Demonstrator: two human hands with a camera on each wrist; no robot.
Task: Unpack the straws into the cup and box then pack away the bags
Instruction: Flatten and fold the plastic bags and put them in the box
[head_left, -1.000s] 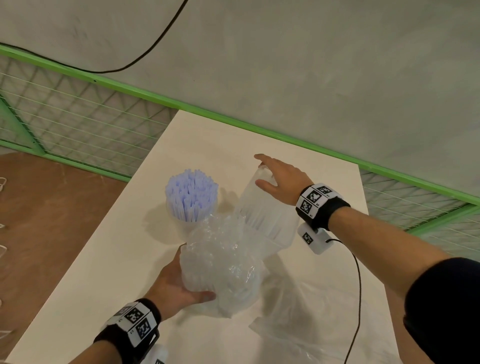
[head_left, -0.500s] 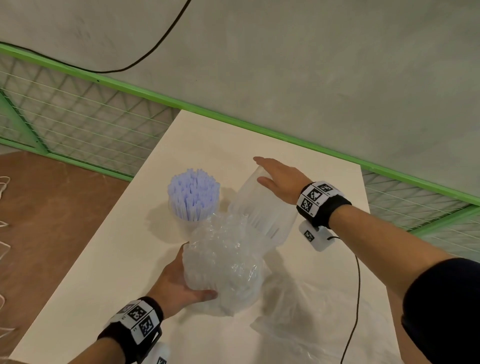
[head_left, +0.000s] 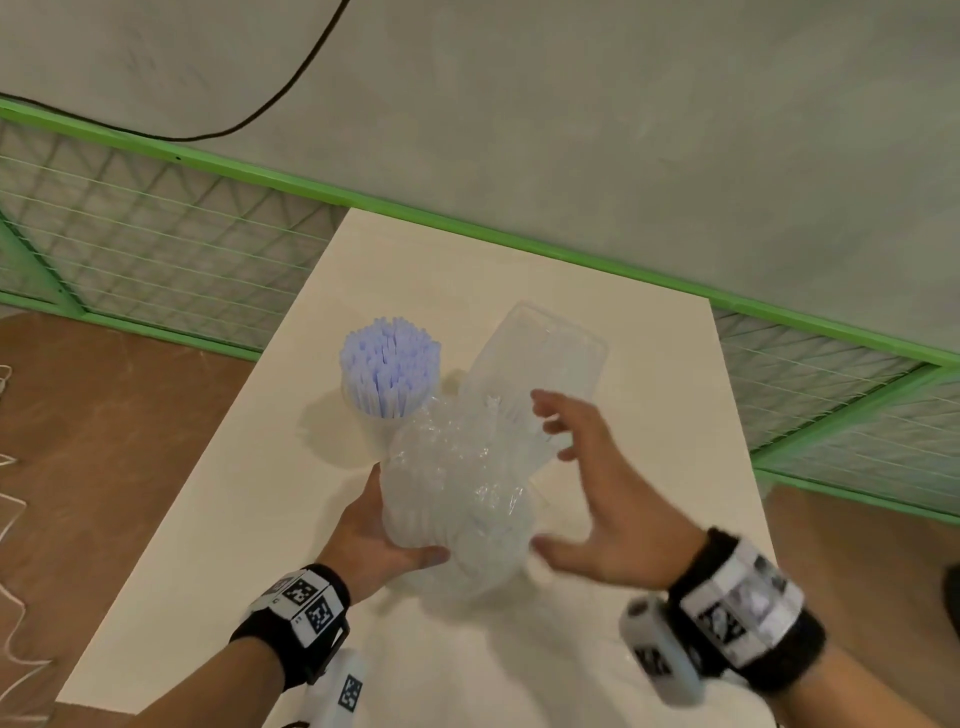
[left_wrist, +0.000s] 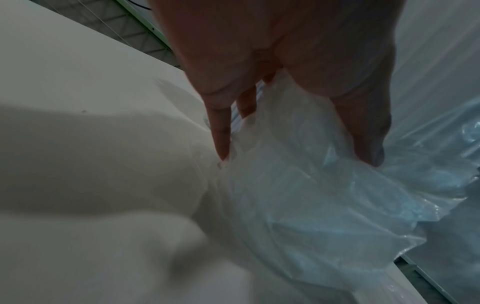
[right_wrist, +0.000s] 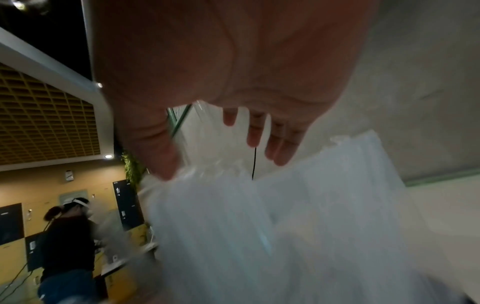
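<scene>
A cup (head_left: 382, 431) packed with pale blue straws (head_left: 388, 361) stands upright on the white table (head_left: 249, 509). Just right of it a clear plastic box (head_left: 540, 374) holding clear straws leans tilted. My left hand (head_left: 387, 540) grips a crumpled clear plastic bag (head_left: 457, 499) from its left side, thumb under the bag's front. In the left wrist view my fingers (left_wrist: 221, 131) and thumb clasp the bag (left_wrist: 311, 195). My right hand (head_left: 592, 488) hovers spread open beside the bag's right side, blurred; whether it touches is unclear. In the right wrist view the right hand (right_wrist: 228, 148) shows spread fingers above the plastic.
Another flat clear bag (head_left: 545, 670) lies on the table near its front edge. A green-framed mesh fence (head_left: 156, 244) runs behind and left of the table, a grey wall behind it. A black cable (head_left: 291, 83) hangs on the wall. A person (right_wrist: 67, 242) stands far off.
My right hand has left the top of the box and come back toward me, now open beside the bag. The left hand keeps its grip on the bag.
</scene>
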